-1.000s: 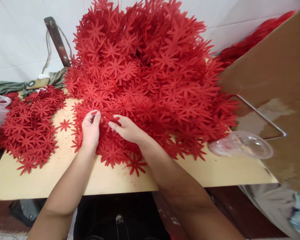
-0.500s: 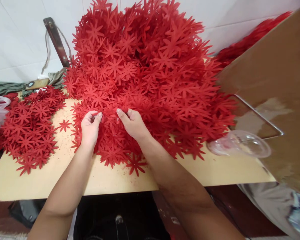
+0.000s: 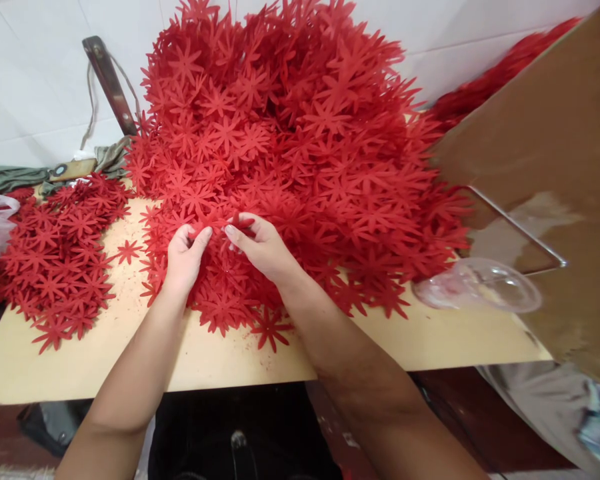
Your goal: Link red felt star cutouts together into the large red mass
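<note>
Clear plastic bag (image 3: 477, 285) at table's right edge, contents unclear. Left hand (image 3: 184, 257) and right hand (image 3: 263, 245) pinch one red flower cutout (image 3: 219, 223) at the big pile's (image 3: 300, 147) near edge; star-shaped, no long axis.

The red flower cutouts (image 3: 300, 133) look like matt felt or foam sheet, heaped on a smooth pale wooden counter (image 3: 430, 340) speckled with red crumbs, beside a glossy clear plastic bowl (image 3: 480, 285), a dull brown cardboard panel (image 3: 545, 120) and crumpled green cloth (image 3: 10, 177).
</note>
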The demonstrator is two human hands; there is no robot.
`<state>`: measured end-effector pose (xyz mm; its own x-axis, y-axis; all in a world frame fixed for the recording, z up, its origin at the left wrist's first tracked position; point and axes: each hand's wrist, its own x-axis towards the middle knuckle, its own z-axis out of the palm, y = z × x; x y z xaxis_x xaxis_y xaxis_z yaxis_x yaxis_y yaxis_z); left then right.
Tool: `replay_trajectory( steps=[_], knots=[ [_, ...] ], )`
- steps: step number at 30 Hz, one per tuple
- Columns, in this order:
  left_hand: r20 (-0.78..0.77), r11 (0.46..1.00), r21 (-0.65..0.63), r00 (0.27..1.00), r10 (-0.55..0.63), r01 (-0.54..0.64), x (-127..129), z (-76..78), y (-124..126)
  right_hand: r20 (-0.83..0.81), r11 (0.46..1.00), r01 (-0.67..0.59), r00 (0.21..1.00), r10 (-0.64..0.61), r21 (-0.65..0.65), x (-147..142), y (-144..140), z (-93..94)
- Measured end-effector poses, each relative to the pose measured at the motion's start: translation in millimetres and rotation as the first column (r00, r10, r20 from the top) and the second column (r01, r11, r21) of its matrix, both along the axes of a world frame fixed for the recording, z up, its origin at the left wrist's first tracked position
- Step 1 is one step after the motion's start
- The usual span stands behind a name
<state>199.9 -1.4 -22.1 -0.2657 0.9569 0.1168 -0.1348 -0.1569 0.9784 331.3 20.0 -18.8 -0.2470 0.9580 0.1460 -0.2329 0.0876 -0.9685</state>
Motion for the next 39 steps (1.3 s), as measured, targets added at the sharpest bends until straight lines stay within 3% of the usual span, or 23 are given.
replay_trajectory(
  steps=[8,11,14,17,20,24,27,32,34,39],
  knots=[
    [-0.031,0.994,-0.012,0.994,-0.106,0.106,4.1,-2.7,-2.8,-0.090,1.000,-0.002,0.996,0.004,0.020,-3.4,-5.0,7.6],
    [-0.010,0.995,-0.026,0.995,-0.098,0.098,2.5,-2.1,-1.8,-0.142,0.992,0.127,0.981,-0.129,-0.024,2.6,1.0,7.9],
    [-0.049,0.999,0.032,0.999,0.016,-0.014,-2.8,-4.2,2.0,-0.214,0.966,0.240,0.942,-0.256,-0.099,12.9,10.6,5.4],
    [-0.200,0.978,0.149,0.965,0.172,-0.144,-9.4,-9.7,5.9,-0.219,0.975,0.214,0.950,-0.224,-0.066,19.5,16.7,1.1],
    [-0.395,0.929,0.309,0.860,0.322,-0.205,-14.1,-13.9,5.9,-0.147,0.984,0.168,0.974,-0.175,-0.056,17.9,17.1,-2.6],
    [-0.560,0.872,0.460,0.709,0.429,-0.164,-13.8,-10.6,0.4,-0.046,0.983,0.165,0.985,-0.169,-0.083,11.2,14.5,-3.2],
    [-0.615,0.865,0.498,0.678,0.403,-0.062,-8.2,-5.3,-4.5,0.028,0.978,0.206,0.978,-0.205,-0.034,9.5,12.4,-1.9],
    [-0.656,0.873,0.484,0.688,0.312,0.065,2.9,-3.2,-10.1,0.245,0.945,0.278,0.917,-0.314,0.170,11.0,9.9,-2.5],
    [-0.656,0.880,0.467,0.700,0.281,0.084,5.7,-4.6,-10.8,0.269,0.943,0.277,0.909,-0.319,0.185,10.0,9.6,-3.3],
    [-0.633,0.909,0.408,0.746,0.209,0.091,7.7,-8.7,-9.6,0.066,0.999,0.036,0.997,-0.037,0.019,2.2,6.9,-2.8]
  ],
)
